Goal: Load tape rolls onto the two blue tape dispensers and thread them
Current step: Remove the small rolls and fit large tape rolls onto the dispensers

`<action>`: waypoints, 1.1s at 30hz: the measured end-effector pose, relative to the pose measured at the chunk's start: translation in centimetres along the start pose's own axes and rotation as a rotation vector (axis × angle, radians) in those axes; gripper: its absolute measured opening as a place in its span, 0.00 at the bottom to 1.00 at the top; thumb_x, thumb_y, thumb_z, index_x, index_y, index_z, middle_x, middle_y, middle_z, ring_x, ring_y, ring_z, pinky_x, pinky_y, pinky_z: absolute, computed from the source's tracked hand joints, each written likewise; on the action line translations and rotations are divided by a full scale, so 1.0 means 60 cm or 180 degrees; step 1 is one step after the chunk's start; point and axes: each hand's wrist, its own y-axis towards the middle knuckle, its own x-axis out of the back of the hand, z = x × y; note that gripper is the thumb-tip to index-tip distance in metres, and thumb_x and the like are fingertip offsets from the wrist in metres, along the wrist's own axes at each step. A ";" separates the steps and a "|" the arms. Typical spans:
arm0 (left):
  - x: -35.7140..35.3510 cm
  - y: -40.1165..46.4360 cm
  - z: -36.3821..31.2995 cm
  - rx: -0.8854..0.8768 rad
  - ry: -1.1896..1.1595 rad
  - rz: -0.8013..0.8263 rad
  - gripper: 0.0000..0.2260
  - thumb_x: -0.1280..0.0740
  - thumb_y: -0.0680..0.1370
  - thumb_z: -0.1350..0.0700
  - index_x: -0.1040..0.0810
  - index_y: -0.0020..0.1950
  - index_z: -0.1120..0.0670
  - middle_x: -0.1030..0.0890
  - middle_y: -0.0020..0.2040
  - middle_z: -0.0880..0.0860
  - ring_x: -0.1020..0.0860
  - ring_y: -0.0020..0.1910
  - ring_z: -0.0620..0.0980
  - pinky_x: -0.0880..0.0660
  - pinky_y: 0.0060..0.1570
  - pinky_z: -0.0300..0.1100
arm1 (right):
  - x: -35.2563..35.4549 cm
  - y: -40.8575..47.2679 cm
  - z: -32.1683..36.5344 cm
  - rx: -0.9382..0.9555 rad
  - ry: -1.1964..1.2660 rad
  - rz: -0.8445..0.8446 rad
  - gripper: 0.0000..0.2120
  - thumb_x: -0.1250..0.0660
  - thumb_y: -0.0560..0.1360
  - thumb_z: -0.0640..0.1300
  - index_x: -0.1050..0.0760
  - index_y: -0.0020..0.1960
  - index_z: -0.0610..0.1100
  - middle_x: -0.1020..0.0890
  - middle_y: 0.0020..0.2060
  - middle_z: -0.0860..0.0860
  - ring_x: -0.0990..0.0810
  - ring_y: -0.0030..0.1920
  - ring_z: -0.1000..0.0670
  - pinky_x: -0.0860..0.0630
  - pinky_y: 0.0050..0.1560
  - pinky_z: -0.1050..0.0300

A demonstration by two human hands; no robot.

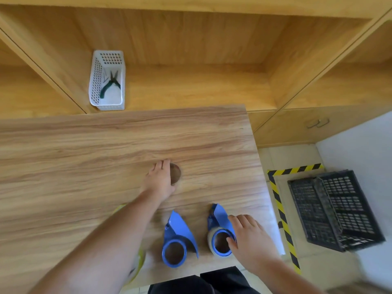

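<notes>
Two blue tape dispensers stand near the front edge of the wooden table (pixel 84 145). The left dispenser (pixel 177 238) has a bare blue hub with no roll on it. The right dispenser (pixel 220 230) carries a clear tape roll around its hub. My right hand (pixel 247 236) rests on the right dispenser, fingers on the hub and blade guard. Farther out at mid-table, my left hand (pixel 160 179) curls around a clear tape roll (pixel 175 174) standing on its edge; the hand covers most of the roll.
A white perforated basket (pixel 96 81) with green-handled pliers (pixel 110 83) sits on the shelf behind the table. A yellow-green object (pixel 140 259) peeks out under my left forearm. On the floor to the right lie a black crate (pixel 335 209) and yellow-black hazard tape (pixel 282 215).
</notes>
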 end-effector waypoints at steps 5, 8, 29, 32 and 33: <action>-0.002 -0.004 0.002 -0.0015 0.0008 -0.0034 0.45 0.21 0.66 0.49 0.39 0.79 0.52 0.31 0.74 0.55 0.31 0.72 0.59 0.29 0.69 0.55 | 0.003 -0.007 -0.007 -0.0087 -0.0017 0.0071 0.26 0.39 0.79 0.56 0.35 0.74 0.48 0.25 0.64 0.52 0.28 0.65 0.46 0.32 0.68 0.52; -0.003 -0.038 -0.019 -0.0164 -0.0224 -0.0390 0.47 0.19 0.64 0.47 0.37 0.78 0.52 0.36 0.77 0.55 0.38 0.74 0.59 0.34 0.73 0.55 | 0.006 -0.010 -0.018 -0.0105 0.0034 0.0130 0.27 0.40 0.79 0.56 0.40 0.75 0.51 0.26 0.65 0.53 0.29 0.65 0.47 0.32 0.66 0.52; -0.206 -0.315 -0.200 -0.0197 -0.0092 0.0373 0.37 0.30 0.74 0.51 0.42 0.79 0.56 0.35 0.74 0.53 0.33 0.73 0.54 0.34 0.74 0.46 | -0.033 -0.006 -0.059 0.0410 -0.0101 0.0557 0.38 0.39 0.79 0.50 0.57 0.81 0.51 0.26 0.66 0.47 0.28 0.63 0.44 0.27 0.60 0.49; -0.211 -0.311 -0.201 -0.0165 -0.0120 0.0422 0.38 0.28 0.75 0.50 0.42 0.79 0.56 0.34 0.74 0.53 0.33 0.74 0.53 0.33 0.74 0.46 | -0.042 -0.004 -0.063 0.0474 -0.0211 0.0526 0.39 0.38 0.79 0.50 0.58 0.81 0.51 0.26 0.66 0.46 0.27 0.62 0.43 0.27 0.59 0.49; -0.212 -0.310 -0.201 -0.0160 -0.0132 0.0426 0.38 0.27 0.75 0.50 0.43 0.79 0.56 0.34 0.74 0.53 0.33 0.74 0.53 0.32 0.74 0.47 | -0.044 -0.003 -0.064 0.0502 -0.0250 0.0516 0.39 0.38 0.79 0.50 0.58 0.82 0.51 0.26 0.66 0.46 0.27 0.62 0.43 0.26 0.59 0.48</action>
